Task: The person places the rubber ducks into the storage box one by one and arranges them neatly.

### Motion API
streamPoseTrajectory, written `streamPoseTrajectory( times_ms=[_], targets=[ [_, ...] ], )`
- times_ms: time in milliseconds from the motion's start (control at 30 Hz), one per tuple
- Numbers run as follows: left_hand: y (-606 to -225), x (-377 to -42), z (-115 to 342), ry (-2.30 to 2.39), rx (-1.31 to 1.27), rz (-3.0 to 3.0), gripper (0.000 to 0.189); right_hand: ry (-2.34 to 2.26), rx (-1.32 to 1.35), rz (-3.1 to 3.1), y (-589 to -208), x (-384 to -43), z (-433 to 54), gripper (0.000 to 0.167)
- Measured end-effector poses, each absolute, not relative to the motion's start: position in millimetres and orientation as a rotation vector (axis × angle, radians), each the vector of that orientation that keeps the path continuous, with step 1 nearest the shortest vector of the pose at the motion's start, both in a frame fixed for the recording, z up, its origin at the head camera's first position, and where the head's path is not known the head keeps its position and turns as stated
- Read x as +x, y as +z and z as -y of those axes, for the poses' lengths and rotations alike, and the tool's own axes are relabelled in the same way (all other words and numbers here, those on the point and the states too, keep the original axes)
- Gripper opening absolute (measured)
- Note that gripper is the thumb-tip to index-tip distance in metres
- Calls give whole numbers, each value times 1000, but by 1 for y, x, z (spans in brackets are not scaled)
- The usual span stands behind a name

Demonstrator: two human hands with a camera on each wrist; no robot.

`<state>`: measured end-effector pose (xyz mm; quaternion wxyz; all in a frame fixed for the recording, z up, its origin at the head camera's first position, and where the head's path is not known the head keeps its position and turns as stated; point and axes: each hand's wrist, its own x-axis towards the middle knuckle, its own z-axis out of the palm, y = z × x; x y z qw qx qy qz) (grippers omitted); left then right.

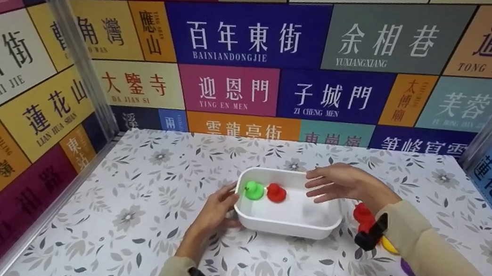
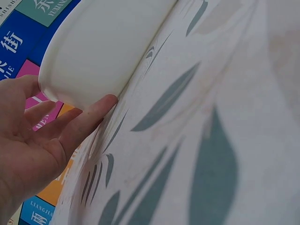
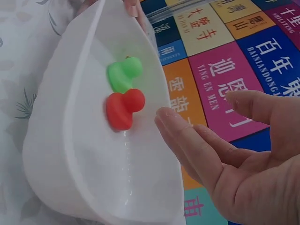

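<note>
A white rectangular tub (image 1: 286,229) stands on the table with a green rubber duck (image 1: 254,190) and a red rubber duck (image 1: 276,193) at its left end. In the right wrist view the green duck (image 3: 123,75) and the red duck (image 3: 123,110) sit close together on the tub's floor. My left hand (image 1: 219,208) touches the outside of the tub's left end, fingers fairly straight; the left wrist view shows its fingertips against the tub wall (image 2: 98,51). Over the tub's right part hovers my right hand (image 1: 337,182), fingers extended and holding nothing.
Right of the tub, partly hidden by the right forearm, lie red toys (image 1: 362,211), a yellow one (image 1: 389,245) and a purple one (image 1: 408,268). Behind the floral-covered table (image 1: 126,255) rises a sign-patterned wall (image 1: 245,38), with clear posts (image 1: 73,39) at the corners.
</note>
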<state>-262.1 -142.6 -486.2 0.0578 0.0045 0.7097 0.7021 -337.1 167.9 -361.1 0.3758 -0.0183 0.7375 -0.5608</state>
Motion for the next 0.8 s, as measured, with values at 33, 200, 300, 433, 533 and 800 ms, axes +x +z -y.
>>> streamPoseTrajectory(
  times_ms=[33,200,300,433,533,800],
  targets=[
    [-486,-262,143,2128,10,-2153,52,-1446,-53,-1885,-359,-335,-174,60],
    [-485,-262,143,2117,-7,-2157,51,-1511,-42,-1904,-355,-324,-206,62],
    [-485,-262,143,2112,-2,-2155,52,-1546,-49,-1932,-356,-317,-228,66],
    [-485,-262,143,2121,14,-2154,53,-1599,-60,-1965,-359,-308,-258,72],
    [-485,-262,143,2120,8,-2154,53,-1639,-61,-1972,-362,-306,-280,73],
    [-486,-261,143,2119,16,-2145,54,-1676,-42,-1999,-378,-304,-334,53]
  ],
)
